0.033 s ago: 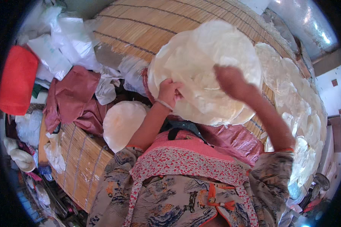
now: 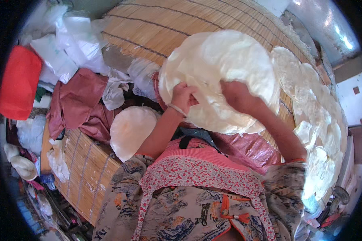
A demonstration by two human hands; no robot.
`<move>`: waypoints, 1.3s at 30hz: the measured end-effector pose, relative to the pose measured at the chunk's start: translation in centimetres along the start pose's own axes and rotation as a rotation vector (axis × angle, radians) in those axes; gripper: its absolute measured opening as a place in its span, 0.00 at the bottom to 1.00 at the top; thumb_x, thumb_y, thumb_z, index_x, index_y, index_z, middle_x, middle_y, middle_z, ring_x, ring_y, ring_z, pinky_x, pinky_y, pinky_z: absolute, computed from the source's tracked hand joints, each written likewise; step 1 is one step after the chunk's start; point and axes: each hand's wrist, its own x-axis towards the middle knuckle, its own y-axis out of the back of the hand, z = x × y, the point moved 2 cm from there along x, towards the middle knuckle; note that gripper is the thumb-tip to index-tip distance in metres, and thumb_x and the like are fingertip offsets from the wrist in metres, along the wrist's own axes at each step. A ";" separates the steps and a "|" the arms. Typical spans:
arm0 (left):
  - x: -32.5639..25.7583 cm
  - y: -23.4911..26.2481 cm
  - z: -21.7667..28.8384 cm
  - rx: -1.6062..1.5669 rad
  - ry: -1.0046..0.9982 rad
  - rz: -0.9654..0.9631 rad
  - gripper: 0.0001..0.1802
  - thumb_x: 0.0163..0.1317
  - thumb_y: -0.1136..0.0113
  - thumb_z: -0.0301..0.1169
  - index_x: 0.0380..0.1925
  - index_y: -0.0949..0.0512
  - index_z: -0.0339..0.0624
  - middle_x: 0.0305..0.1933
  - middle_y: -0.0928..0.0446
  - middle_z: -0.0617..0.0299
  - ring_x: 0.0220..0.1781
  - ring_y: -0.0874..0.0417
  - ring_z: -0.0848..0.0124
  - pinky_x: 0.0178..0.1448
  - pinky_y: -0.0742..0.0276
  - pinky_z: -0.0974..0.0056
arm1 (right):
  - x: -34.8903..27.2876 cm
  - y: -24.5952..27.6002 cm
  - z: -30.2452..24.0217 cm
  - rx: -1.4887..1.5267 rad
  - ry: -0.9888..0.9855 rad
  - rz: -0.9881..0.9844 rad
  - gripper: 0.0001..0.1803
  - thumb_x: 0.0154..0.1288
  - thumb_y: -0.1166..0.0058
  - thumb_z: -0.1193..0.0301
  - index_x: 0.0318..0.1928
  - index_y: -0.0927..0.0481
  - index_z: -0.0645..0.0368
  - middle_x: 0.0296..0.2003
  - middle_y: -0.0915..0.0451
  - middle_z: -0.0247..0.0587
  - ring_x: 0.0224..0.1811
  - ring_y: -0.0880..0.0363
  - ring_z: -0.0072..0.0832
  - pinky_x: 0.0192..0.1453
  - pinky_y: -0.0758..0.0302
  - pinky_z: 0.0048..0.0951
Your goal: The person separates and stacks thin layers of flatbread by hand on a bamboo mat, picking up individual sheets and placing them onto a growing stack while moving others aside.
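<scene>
Evidently for easy reach, the pale round sheets [image 2: 225, 52] lie piled over the slatted mat [image 2: 149, 22]; the left hand [image 2: 184, 97] pinches them, probably for steadiness; whether the right hand [image 2: 238, 96] grips them, I cannot tell.

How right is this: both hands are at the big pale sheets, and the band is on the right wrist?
Wrong wrist: in the head view the band is on the left hand's wrist; the right hand shows none. Both hands are at the big pale sheets, as you say.
</scene>
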 end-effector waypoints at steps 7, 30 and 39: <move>0.4 -0.2 -0.5 -0.072 -0.036 -0.063 0.05 0.51 0.49 0.24 0.29 0.32 0.39 0.25 0.29 0.59 0.24 0.23 0.67 0.29 0.22 0.60 | -1.2 -3.3 -4.7 0.151 -0.056 0.030 0.08 0.57 0.59 0.68 0.31 0.34 0.61 0.23 0.26 0.51 0.27 0.26 0.47 0.29 0.32 0.47; 0.5 7.2 -1.0 -0.208 0.231 -0.052 0.07 0.51 0.49 0.30 0.27 0.28 0.37 0.23 0.26 0.59 0.26 0.24 0.66 0.30 0.26 0.62 | 0.6 -4.8 -3.7 0.017 0.061 -0.080 0.09 0.45 0.57 0.78 0.32 0.35 0.63 0.19 0.26 0.50 0.25 0.25 0.45 0.29 0.31 0.46; 0.9 2.3 2.4 -0.399 0.210 -0.312 0.14 0.56 0.54 0.32 0.36 0.28 0.31 0.38 0.25 0.51 0.37 0.24 0.61 0.38 0.26 0.67 | 0.1 -2.6 -6.0 -0.013 -0.012 0.074 0.26 0.57 0.57 0.50 0.35 0.37 0.65 0.24 0.25 0.51 0.27 0.25 0.46 0.32 0.30 0.46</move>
